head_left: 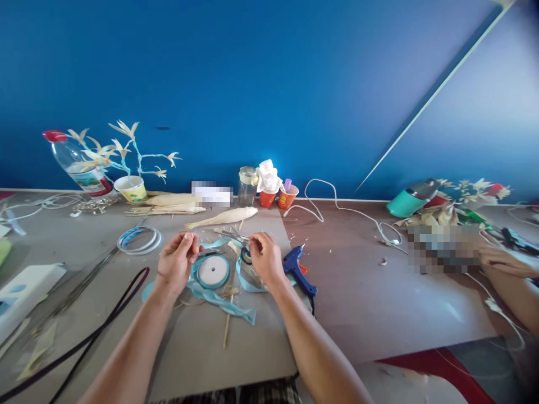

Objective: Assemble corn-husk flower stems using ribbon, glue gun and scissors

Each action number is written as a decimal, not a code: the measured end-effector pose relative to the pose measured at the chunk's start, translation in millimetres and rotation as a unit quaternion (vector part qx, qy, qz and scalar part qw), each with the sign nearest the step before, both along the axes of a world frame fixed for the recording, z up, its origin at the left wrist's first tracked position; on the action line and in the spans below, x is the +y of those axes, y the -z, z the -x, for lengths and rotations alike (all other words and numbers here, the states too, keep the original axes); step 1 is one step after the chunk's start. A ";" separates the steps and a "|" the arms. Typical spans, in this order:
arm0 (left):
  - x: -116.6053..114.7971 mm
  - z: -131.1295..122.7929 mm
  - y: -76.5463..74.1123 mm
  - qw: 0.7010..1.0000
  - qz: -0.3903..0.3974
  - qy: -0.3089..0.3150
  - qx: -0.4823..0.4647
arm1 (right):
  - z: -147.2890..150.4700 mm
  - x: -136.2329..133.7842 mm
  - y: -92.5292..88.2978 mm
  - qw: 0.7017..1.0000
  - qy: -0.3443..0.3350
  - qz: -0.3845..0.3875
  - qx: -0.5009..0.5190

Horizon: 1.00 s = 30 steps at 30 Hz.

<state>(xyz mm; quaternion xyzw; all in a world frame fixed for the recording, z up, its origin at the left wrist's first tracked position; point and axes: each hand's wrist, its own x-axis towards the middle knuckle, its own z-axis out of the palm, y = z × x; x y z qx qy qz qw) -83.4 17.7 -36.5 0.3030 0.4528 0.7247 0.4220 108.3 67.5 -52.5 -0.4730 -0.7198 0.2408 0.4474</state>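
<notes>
On our counter (189, 353), the ribbon spool (209, 275) lies between our left hand (177, 261), its fingertips pinched together, and our right hand (266, 261), curled by the scissors (236, 234); we cannot tell whether either grips anything. Beyond stands a jar (247, 189).

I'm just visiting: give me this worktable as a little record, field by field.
Left hand: thumb and fingers pinched; anything held too small to tell
Right hand: fingers curled beside silver-bladed, black-handled scissors; grip unclear
Between hands: round white spool with light-blue ribbon
Right of right hand: blue plastic glue gun
Back left: pale-petalled flowers above a yellow-patterned paper cup
Far right: another person's hand
</notes>
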 end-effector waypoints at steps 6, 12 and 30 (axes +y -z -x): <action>-1.8 5.0 -3.0 1.000 -0.022 -0.008 -0.002 | 7.4 -6.8 5.1 0.994 -0.013 -0.016 -0.103; -3.4 0.6 -6.2 1.000 -0.004 0.007 -0.005 | -1.7 -2.1 6.2 0.985 0.028 0.018 -0.167; -0.1 11.2 10.3 0.994 0.048 0.055 0.084 | 14.2 -28.3 -2.1 0.951 -0.183 0.026 -0.246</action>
